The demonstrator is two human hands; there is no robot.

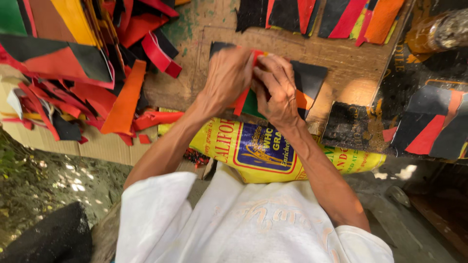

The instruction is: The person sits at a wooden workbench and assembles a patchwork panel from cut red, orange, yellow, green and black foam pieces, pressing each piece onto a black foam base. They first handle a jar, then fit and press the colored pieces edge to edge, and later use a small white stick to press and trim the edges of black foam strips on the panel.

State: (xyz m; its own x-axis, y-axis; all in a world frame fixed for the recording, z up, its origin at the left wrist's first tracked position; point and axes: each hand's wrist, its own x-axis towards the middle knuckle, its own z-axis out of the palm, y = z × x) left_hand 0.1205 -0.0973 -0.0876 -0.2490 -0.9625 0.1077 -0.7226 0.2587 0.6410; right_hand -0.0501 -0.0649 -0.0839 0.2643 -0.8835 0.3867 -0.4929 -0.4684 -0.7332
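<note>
Left hand [228, 78] and right hand [279, 90] meet, each grip pinched on a small red piece [257, 54] between the fingertips, above the wooden bench [351, 63]. Black sheet [309, 80] beneath; fingers hide the piece's outline

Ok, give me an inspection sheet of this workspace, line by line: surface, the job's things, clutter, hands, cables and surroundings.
Surface: worn wooden board, scuffed, with green paint stains at its top left.
Job's things: layered fabric pieces in black, red, orange and green, lying on the board under both hands.
Clutter: heap of fabric offcuts to the left; more fabric strips along the top edge; patchwork panel on the right.
Hands: left hand and right hand close together, both pinching the fabric pieces.
Cables: nothing seen.
Surroundings: yellow printed sack below the board; bare ground at lower left.
</note>
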